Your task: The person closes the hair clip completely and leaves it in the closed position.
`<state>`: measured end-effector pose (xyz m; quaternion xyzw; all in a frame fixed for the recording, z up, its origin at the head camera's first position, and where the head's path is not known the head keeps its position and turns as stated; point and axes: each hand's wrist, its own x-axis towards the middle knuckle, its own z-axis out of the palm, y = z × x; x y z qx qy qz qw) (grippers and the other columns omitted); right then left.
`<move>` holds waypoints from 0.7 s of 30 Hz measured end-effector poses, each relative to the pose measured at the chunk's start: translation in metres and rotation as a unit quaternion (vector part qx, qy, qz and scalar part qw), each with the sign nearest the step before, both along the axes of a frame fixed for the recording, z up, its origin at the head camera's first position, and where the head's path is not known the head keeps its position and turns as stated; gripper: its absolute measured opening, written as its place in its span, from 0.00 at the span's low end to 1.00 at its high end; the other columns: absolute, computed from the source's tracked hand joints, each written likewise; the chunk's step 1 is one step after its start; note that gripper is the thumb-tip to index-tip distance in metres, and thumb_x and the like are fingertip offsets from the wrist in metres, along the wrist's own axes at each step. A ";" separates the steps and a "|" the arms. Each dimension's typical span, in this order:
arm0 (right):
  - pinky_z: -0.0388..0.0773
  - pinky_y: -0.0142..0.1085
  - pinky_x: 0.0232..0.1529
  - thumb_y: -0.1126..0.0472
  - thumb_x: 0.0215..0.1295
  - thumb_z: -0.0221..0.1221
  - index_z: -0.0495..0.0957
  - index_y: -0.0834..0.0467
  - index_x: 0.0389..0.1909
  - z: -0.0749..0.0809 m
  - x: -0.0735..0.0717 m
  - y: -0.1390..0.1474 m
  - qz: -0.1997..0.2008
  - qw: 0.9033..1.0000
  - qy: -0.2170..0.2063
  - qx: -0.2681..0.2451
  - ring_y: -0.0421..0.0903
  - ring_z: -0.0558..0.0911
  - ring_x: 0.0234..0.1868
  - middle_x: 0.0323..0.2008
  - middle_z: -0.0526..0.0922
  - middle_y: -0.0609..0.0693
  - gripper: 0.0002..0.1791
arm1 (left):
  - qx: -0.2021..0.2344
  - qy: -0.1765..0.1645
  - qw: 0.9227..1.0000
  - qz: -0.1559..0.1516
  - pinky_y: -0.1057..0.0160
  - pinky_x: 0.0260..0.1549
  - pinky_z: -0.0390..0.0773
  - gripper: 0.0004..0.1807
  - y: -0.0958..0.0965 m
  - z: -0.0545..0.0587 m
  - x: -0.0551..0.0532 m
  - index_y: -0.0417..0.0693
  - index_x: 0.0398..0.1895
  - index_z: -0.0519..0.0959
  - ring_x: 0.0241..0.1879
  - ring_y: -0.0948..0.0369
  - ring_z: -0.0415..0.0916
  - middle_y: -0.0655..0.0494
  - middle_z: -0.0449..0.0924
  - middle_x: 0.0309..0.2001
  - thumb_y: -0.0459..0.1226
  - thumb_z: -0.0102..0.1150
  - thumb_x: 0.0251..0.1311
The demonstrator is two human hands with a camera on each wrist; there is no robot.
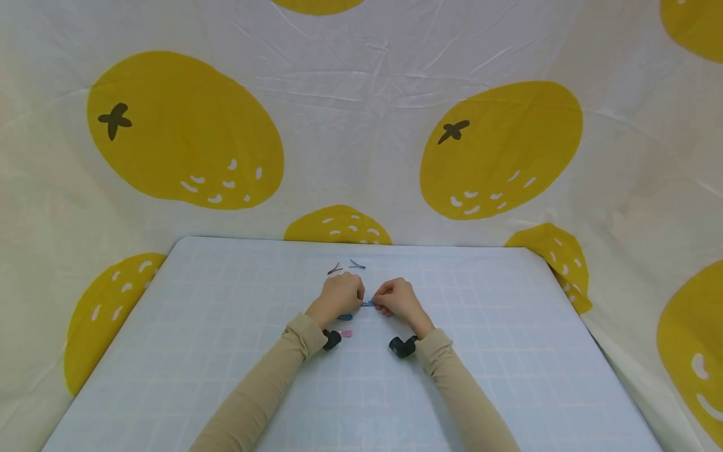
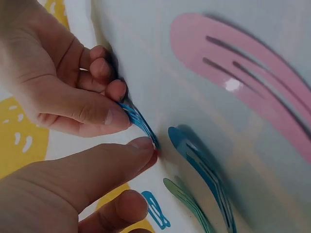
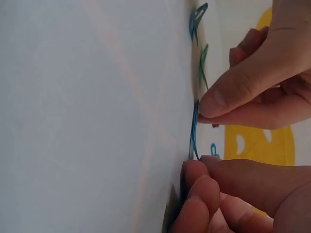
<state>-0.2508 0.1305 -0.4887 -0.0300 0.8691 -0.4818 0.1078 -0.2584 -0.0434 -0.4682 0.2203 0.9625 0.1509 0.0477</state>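
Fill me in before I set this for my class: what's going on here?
Someone's left grip and right grip pinch opposite ends of a blue hair clip. Nearer the person lie a pink clip and a second blue clip; a green clip shows in the left wrist view. Farther off sit a brownish clip and a third blue clip.

The desk (image 1: 536, 370) was pale, crossed by a faint grid of lines. On it lay a pink hair clip (image 2: 228, 60), a dark blue clip (image 2: 201, 167) near it and a green clip (image 2: 187, 199); farther back, a brown clip (image 1: 334, 269) lay near a lighter blue clip (image 1: 357, 265)
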 end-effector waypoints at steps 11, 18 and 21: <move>0.74 0.30 0.18 0.67 0.60 0.67 0.83 0.63 0.27 0.001 0.003 -0.002 -0.010 1.000 0.011 0.022 0.41 0.76 0.17 0.17 0.80 0.50 0.05 | 0.011 -0.001 1.000 0.001 0.57 0.27 0.73 0.11 0.000 -0.001 0.002 0.56 0.18 0.81 0.28 0.61 0.72 0.62 0.74 0.23 0.36 0.69 0.54; 0.75 0.31 0.19 0.66 0.61 0.66 0.82 0.63 0.28 -0.001 0.002 0.000 0.001 1.000 0.011 0.025 0.41 0.77 0.18 0.18 0.81 0.49 0.05 | 0.014 -0.005 1.000 0.003 0.58 0.26 0.72 0.11 0.000 -0.003 0.001 0.56 0.18 0.80 0.27 0.61 0.70 0.61 0.73 0.22 0.36 0.70 0.54; 0.76 0.32 0.20 0.66 0.62 0.65 0.82 0.64 0.29 0.000 0.002 0.001 0.003 1.000 0.008 0.019 0.41 0.78 0.18 0.18 0.81 0.50 0.05 | 0.014 0.002 1.000 0.002 0.58 0.26 0.72 0.11 -0.001 -0.005 0.000 0.56 0.18 0.79 0.27 0.62 0.71 0.61 0.73 0.22 0.37 0.71 0.54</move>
